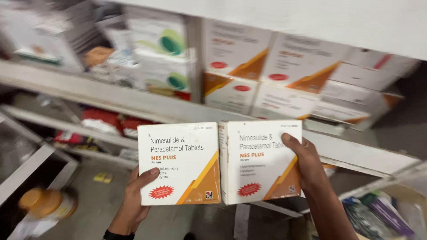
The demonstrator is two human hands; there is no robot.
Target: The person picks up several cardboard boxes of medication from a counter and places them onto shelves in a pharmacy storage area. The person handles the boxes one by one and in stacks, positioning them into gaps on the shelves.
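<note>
Head view: two white tablet boxes with orange corner wedges, held side by side, edges touching, in front of a shelf. Left box (179, 163) clamped in the left hand (133, 200), thumb across its lower left corner, fingers hidden behind. Right box (260, 162) clamped in the right hand (307, 166), thumb pressed on its front near the right edge, fingers hidden behind. Both boxes upright, faces toward the camera. Behind, on the white shelf (111, 95), stacked matching boxes (284, 75) at right and white cartons with green marks (162, 58) at left. Lower left, blurred, an orange-capped jar (44, 204). Lower right, colourful packets (382, 213) in a bin.
</note>
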